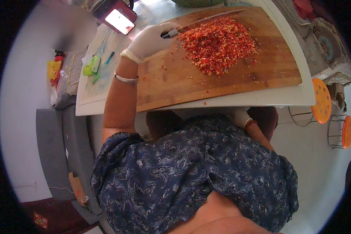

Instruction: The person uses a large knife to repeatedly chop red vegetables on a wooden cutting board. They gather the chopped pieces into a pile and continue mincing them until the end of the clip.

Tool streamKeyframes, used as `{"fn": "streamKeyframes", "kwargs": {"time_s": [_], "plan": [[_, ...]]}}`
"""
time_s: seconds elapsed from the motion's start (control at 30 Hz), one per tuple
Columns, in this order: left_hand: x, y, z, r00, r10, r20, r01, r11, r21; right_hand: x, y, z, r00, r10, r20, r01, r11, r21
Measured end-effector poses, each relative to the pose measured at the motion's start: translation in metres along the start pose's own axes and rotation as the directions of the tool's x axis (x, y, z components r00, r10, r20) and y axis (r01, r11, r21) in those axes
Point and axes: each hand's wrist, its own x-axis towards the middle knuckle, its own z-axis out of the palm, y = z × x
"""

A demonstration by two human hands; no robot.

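Observation:
My left hand (149,41), in a white glove, grips the handle of a kitchen knife (172,33). Its thin, blurred blade reaches to the right along the far side of a heap of finely chopped red chili peppers (219,45), mixed with pale yellow seeds. Both lie on a large wooden cutting board (175,89), where loose bits are scattered around the pile. Low at my lap, below the table edge, is my right hand (240,117), also gloved. Its fingers are mostly hidden, so what they do does not show.
The board sits on a pale table (269,98). Left of it lie a lit phone (120,22), a blue pen-like item (109,58) and a green packet (93,65). A green basket (197,2) stands at the far edge. Orange stools (321,101) are at the right.

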Motion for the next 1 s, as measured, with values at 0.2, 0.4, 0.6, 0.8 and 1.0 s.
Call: {"fn": "streamKeyframes", "kwargs": {"time_s": [0.2,0.4,0.6,0.8,1.0], "plan": [[0.059,-0.004,0.008,0.998,0.011,0.055,-0.022,0.982,0.189,-0.004,0.003,0.002,0.991,0.023,-0.134,-0.023,1.0,0.001],[0.103,-0.055,0.049,0.995,-0.024,0.092,0.006,0.982,0.189,-0.007,-0.015,-0.017,0.993,0.113,0.037,-0.111,0.992,-0.058],[0.103,-0.047,0.058,0.978,-0.011,0.21,0.012,1.0,-0.003,-0.007,-0.009,-0.012,0.999,-0.003,0.039,0.005,0.999,-0.043],[0.085,-0.043,0.029,0.958,0.117,0.261,-0.102,0.992,-0.072,0.017,0.029,0.037,0.991,-0.126,-0.039,0.117,0.978,-0.17],[0.047,-0.024,0.004,0.957,0.078,0.278,-0.031,0.985,-0.169,0.006,0.007,0.016,0.996,-0.039,-0.084,0.037,0.999,-0.032]]}}
